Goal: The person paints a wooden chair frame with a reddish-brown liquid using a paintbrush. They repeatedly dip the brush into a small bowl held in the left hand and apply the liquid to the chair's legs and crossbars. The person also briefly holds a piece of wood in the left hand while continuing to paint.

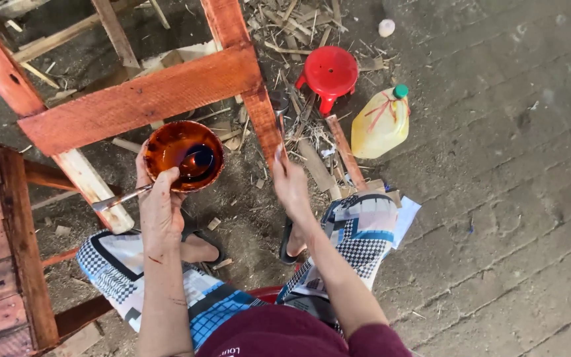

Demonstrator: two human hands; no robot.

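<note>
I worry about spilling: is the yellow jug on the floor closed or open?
Closed. The yellow jug stands upright on the floor with its green cap on the neck.

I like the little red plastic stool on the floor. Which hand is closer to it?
Right. The right hand is up at the stained wooden leg, just below the red plastic stool. The left hand holds the brown bowl, farther off.

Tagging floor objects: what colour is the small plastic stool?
Red. The stool stands on the floor among wood scraps, beside a yellow jug; head view shows it best.
</note>
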